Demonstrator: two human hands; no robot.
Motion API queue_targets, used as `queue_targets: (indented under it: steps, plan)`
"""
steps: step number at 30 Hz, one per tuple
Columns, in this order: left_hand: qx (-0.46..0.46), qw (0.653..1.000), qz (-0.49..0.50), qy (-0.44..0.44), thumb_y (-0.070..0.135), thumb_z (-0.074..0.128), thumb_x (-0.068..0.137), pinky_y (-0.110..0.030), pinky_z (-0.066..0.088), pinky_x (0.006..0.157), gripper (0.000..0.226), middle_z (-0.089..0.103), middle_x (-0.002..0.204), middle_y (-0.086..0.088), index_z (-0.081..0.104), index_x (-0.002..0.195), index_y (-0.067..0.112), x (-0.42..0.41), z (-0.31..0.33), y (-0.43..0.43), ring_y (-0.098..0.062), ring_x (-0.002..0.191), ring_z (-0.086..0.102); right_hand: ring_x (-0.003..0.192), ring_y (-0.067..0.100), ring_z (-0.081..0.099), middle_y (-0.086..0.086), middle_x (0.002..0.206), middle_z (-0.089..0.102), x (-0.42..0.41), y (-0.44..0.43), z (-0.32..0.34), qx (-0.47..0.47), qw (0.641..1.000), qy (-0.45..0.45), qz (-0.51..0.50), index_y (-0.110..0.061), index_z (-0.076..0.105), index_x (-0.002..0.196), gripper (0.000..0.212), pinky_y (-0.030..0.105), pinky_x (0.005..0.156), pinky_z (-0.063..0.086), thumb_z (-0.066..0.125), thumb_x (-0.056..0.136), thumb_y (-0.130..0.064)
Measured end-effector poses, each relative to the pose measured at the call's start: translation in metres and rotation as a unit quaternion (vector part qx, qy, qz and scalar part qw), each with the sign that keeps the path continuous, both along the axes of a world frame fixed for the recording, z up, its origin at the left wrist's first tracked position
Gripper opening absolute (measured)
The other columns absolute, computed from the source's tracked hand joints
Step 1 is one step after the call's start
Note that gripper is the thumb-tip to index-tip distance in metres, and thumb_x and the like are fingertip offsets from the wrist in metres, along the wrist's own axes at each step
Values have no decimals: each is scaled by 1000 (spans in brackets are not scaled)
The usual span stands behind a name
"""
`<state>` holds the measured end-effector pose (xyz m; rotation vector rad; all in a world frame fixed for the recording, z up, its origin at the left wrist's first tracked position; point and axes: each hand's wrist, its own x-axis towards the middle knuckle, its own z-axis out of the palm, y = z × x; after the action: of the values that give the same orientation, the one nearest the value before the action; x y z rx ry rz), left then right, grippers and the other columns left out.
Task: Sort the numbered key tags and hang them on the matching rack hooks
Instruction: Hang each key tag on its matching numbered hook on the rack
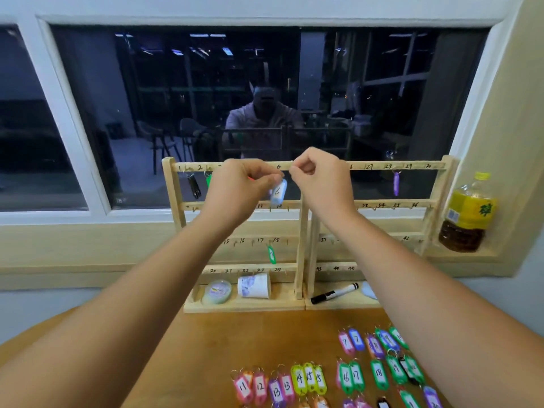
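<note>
I read the pale wooden rack (300,231) as bare, matt timber with a faint grain. The light-blue plastic key tag (278,192) looks smooth, with a matt white paper insert. The coloured plastic key tags (298,378) lying on the table are glossy, and some are translucent. The orange-brown wooden table (206,334) is smooth with a soft sheen. The black plastic marker (334,293) gleams.

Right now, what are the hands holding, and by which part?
The left hand pinches the blue number 6 tag by its top end. The right hand pinches something beside it, too small to tell.
</note>
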<state>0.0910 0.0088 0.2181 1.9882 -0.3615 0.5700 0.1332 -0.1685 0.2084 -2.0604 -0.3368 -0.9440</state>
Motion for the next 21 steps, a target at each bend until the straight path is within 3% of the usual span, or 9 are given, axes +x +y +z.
queue_targets:
  steps: [4,8,11,14,18,21]
  plan:
    - [72,996,43,-41,27,75,97,-14,50,62,12,77,77,13,85,94,31,20,23,-12,5,66,66,77,13,65,-10,76,68,3,0,-7,-17,1000,18,14,-30,67,84,13,47,71,59,77,92,-29]
    - [154,984,81,-25,31,71,100,-24,56,61,13,76,82,11,84,99,32,32,37,-24,-3,70,68,76,13,64,-11,77,66,-2,-1,-8,-25,1000,6,3,-27,64,94,12,44,68,58,77,94,-26]
    - [161,984,79,-17,32,72,100,-33,63,68,12,77,84,8,84,99,34,34,38,-23,-9,75,72,82,13,63,-14,81,67,-2,-2,-2,-40,999,-9,-6,-28,71,95,4,43,71,59,75,95,-26]
    - [158,984,78,-15,31,72,100,-35,65,64,13,78,81,4,84,98,32,36,36,-19,-14,68,73,83,12,62,-14,80,69,1,-3,2,-60,998,11,-5,-32,74,92,3,43,72,59,77,91,-31]
    - [166,982,89,-25,34,76,97,-21,53,58,10,75,81,10,85,98,31,38,37,-25,-7,71,68,76,10,62,-10,76,68,2,-5,0,-55,997,44,19,-32,70,96,11,44,71,59,77,90,-26]
    - [172,980,97,-24,32,75,96,-12,42,44,10,73,76,11,84,92,31,39,40,-31,-3,60,62,76,12,63,-9,74,68,1,-7,-5,-51,997,59,20,-33,67,99,18,45,74,59,77,89,-22]
